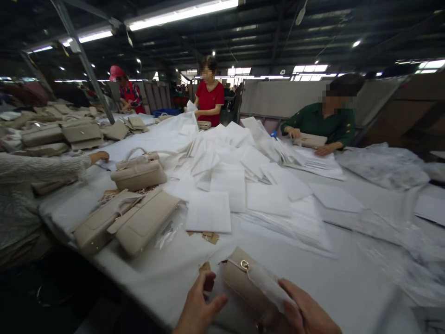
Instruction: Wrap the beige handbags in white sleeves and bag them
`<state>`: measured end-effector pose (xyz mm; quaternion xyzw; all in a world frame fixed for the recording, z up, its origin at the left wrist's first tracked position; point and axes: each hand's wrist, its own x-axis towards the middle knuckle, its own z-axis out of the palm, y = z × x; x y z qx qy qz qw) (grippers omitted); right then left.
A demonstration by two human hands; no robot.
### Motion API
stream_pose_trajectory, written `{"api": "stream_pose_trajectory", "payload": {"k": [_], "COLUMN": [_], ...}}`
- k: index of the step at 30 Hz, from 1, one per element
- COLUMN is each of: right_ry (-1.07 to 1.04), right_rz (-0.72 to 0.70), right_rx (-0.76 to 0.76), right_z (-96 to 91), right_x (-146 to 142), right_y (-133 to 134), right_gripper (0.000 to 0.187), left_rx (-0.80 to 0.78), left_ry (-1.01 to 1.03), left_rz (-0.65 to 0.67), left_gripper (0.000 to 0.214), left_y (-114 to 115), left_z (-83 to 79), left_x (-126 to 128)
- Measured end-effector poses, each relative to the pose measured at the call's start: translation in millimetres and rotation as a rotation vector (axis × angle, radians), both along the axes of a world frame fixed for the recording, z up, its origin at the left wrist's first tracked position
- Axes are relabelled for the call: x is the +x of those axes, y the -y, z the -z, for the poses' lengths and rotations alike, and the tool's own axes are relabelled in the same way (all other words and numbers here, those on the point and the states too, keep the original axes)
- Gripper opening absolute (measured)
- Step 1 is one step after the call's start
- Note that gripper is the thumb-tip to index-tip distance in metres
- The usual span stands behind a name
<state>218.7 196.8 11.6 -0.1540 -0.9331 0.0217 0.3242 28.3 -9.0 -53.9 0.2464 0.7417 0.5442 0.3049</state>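
Note:
A small beige handbag (239, 278) with a gold clasp lies at the near edge of the white table (347, 283), partly wrapped in a sheet of white tissue paper (266, 283). My right hand (306, 311) grips the bag's wrapped right end, fingers curled over the tissue. My left hand (200, 304) is at the bag's left end, thumb and fingers pinching a small brown card tag (207, 278).
Three more beige handbags (139, 218) lie to the left. A heap of white tissue sheets (236, 171) covers the table's middle. A person's sleeve (38, 169) reaches in at left. Two people in red (209, 99) and one in green (321, 123) work at the far side.

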Motion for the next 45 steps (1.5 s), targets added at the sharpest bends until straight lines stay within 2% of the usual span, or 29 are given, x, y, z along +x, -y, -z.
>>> {"api": "stream_pose_trajectory", "payload": {"k": [2, 5, 8, 12, 15, 19, 22, 26, 29, 32, 37, 41, 43, 45], "right_ry": [-0.046, -0.043, 0.011, -0.020, -0.009, 0.045, 0.078, 0.082, 0.073, 0.071, 0.049, 0.011, -0.031, -0.060], "right_rz": [0.025, 0.004, -0.046, 0.016, 0.067, 0.143, 0.190, 0.218, 0.219, 0.158, 0.018, -0.078, -0.150, -0.189], "right_rx": [-0.001, -0.021, -0.037, -0.081, -0.181, -0.405, -0.479, -0.458, -0.434, -0.428, -0.404, -0.282, -0.188, -0.096], "right_z": [6.5, 6.9, 0.6, -3.2, -5.5, -13.2, -18.8, -21.7, -22.2, -23.0, -23.9, -17.6, -10.1, -1.0], "right_x": [-1.6, 5.1, 10.2, 8.0, 2.9, -6.9, -15.0, -21.3, -18.6, -10.5, -2.8, 2.4, 10.8, 21.6], "right_y": [0.6, -2.0, -2.7, -4.5, -10.4, -25.9, -39.9, -49.8, -46.4, -37.2, -26.5, -19.4, -11.8, -1.7], "right_gripper": [0.036, 0.038, 0.043, 0.039, 0.039, 0.051, 0.056, 0.056, 0.053, 0.052, 0.044, 0.038, 0.035, 0.037], "left_rx": [0.039, 0.128, 0.138, 0.135, 0.117, 0.092, 0.101, 0.146, 0.195, 0.223, 0.221, 0.224, 0.156, 0.085], "left_ry": [0.130, 0.221, 0.188, 0.141, 0.081, 0.038, 0.017, -0.059, -0.067, -0.045, 0.038, 0.255, 0.263, 0.211], "left_rz": [0.083, 0.103, 0.101, 0.121, 0.112, 0.123, 0.129, 0.097, 0.177, 0.242, 0.234, 0.134, 0.090, 0.108], "left_gripper": [0.061, 0.051, 0.043, 0.038, 0.034, 0.034, 0.038, 0.042, 0.045, 0.036, 0.035, 0.048, 0.055, 0.053], "left_y": [-2.3, -14.2, -24.4, -29.5, -34.7, -49.8, -63.9, -79.8, -83.5, -74.0, -44.3, -41.5, -46.5, -50.0], "left_z": [9.4, 11.4, 5.7, 0.3, -0.6, -0.5, -3.2, -13.2, -18.6, -17.1, -19.0, -31.0, -34.9, -38.5], "left_x": [5.0, 13.9, 13.5, 1.9, -6.4, -14.6, -22.5, -33.8, -35.5, -29.9, -18.2, -14.7, -15.3, -17.7]}}
